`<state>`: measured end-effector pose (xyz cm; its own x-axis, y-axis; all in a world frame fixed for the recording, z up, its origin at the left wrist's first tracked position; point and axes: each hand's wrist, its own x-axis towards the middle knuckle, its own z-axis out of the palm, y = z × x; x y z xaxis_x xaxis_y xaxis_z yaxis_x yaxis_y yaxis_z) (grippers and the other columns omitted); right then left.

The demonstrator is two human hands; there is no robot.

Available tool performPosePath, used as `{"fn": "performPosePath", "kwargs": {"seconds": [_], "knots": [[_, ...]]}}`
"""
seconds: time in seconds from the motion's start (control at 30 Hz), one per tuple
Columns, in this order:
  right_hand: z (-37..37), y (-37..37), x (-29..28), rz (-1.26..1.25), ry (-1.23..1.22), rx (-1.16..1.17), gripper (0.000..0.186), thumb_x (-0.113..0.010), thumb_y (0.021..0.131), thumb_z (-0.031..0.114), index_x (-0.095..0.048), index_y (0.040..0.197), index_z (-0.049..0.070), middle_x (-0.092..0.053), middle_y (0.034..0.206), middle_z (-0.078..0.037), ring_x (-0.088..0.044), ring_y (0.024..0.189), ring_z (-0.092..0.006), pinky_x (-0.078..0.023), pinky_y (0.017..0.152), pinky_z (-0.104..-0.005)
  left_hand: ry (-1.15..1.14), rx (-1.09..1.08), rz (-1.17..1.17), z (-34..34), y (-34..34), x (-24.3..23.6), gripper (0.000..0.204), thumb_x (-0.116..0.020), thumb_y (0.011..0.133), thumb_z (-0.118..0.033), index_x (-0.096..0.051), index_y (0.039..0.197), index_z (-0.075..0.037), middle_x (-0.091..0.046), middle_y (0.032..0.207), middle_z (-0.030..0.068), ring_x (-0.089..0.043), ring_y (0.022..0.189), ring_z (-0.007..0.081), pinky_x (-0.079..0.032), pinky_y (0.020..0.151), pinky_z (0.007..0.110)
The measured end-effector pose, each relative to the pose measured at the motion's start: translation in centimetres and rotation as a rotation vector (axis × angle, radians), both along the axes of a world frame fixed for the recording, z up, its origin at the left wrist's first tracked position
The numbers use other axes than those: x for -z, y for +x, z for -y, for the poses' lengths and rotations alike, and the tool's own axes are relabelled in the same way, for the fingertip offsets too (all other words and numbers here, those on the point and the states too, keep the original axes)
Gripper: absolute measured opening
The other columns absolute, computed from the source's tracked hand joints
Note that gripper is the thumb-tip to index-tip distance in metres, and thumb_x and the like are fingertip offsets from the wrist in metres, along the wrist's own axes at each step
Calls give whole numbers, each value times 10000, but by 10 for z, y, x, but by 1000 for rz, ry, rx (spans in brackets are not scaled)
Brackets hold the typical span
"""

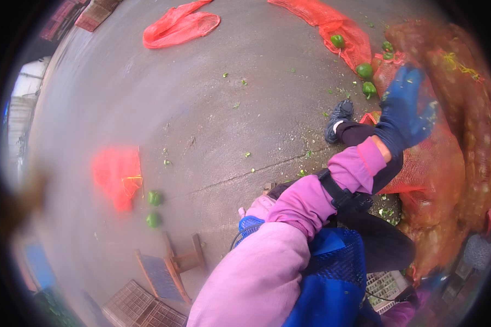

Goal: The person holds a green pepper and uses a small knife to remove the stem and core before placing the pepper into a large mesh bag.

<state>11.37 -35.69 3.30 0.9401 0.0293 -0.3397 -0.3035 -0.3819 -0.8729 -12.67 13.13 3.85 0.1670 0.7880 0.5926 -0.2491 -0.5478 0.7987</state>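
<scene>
My left hand (402, 111), in a blue glove speckled with green bits, reaches across to the upper right. Its fingers are outstretched, the thumb apart, and nothing shows in them. Behind it bulges a red mesh sack (439, 155); whether the glove touches it I cannot tell. Low on the right, a blurred blue patch beside a purple sleeve appears to be my right hand (433, 282), near the sack's lower end; its fingers cannot be made out. Green bell peppers (369, 90) lie on the floor beside the left hand, one on a flat red mesh bag (354, 41).
Another red mesh bag (183, 24) lies at the far side, and one more (117, 177) on the left by two bell peppers (154, 197). A wooden chair (166, 267) and brown crates (139, 305) stand lower left. A pale crate (384, 286) is beside my leg. Green scraps litter the floor.
</scene>
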Motion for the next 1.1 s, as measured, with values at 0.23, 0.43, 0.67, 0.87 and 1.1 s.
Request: {"fn": "performPosePath", "kwargs": {"seconds": [0.23, 0.43, 0.67, 0.87, 1.1], "knots": [[-147, 106, -8, 279, -110, -415, 385, -579, 909, 333, -507, 1244, 157, -534, 798, 17, -484, 506, -64, -361, 402, -213, -175, -231, -572, -74, -102, 181, 535, -744, 782, -233, -488, 1175, 25, -509, 1131, 198, -582, 927, 294, -501, 786, 384], [-390, -37, 6, 887, -604, -1279, 270, -562, 827, 250, -574, 1042, 88, -621, 933, -229, -585, 895, -430, -474, 771, -487, -1043, -288, -1642, -23, -378, 335, 686, -799, 646, -455, -602, 1105, 14, -596, 1146, 278, -589, 1075, 410, -491, 899, 436], [-440, -30, 72, 737, -753, -1709, 265, -583, 777, 239, -596, 992, 84, -641, 912, -213, -621, 848, -397, -491, 733, -466, -1487, -454, -1529, 93, -470, 316, 654, -741, 697, -466, -617, 1134, 6, -584, 1182, 283, -564, 1129, 398, -463, 945, 445], [-511, -21, 92, 236, -1027, -1515, 251, -551, 825, 192, -551, 1054, 91, -616, 757, -135, -618, 507, -201, -471, 421, -342, -1361, -633, -1391, 122, -453, 279, 653, -672, 768, -413, -496, 1291, -64, -362, 1426, 238, -460, 1240, 419, -401, 1021, 460], [-551, -32, 134, 137, -1197, -1551, 317, -573, 825, 180, -507, 1120, 85, -626, 806, -134, -657, 553, -228, -496, 413, -348, -1381, -941, -1137, 103, -493, 318, 495, -653, 801, -361, -581, 1180, -51, -568, 1224, 211, -560, 1117, 347, -444, 950, 424]]}}
